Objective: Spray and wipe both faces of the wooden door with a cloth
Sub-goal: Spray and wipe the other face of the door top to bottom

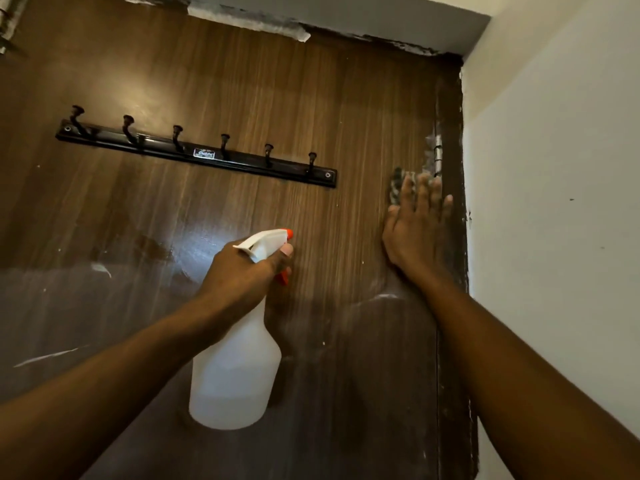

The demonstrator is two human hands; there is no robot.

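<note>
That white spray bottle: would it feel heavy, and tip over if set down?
Probably light: the bottle looks like translucent plastic, and a faint liquid line shows only near its base. The left hand carries it by the neck alone, which suits that. Set down, its broad base should stand, though nearly empty it might tip.

— What was the door (242,81) like?
— I saw dark wood grain, glossy under the light. The spray bottle (235,375) was milky matt plastic, the hook rail (166,148) shiny black, the hinge (438,157) bare metal.
</note>
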